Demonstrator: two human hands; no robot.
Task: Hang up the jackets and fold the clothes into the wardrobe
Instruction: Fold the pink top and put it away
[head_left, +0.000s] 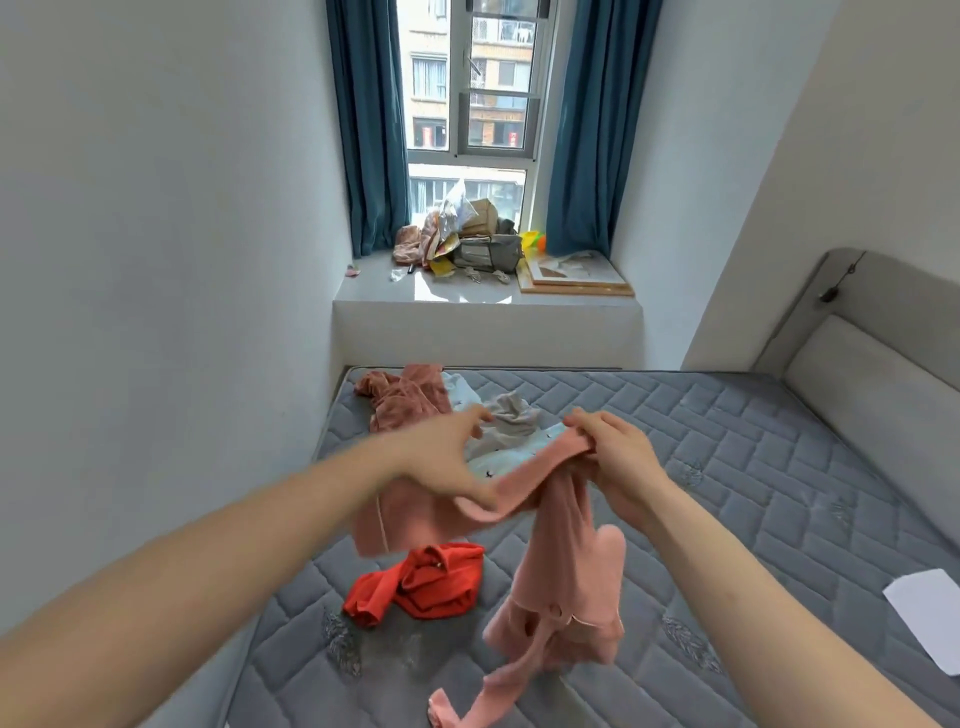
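Both hands hold a pink garment (561, 551) above the mattress (727, 467): right hand (618, 457) curled round its top edge, left hand (447, 457) pinching it, fingertips blurred. Its hem runs off-frame.

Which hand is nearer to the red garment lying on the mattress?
Left. The left hand is almost directly above the red garment, holding the pink garment; the right hand grips it farther right.
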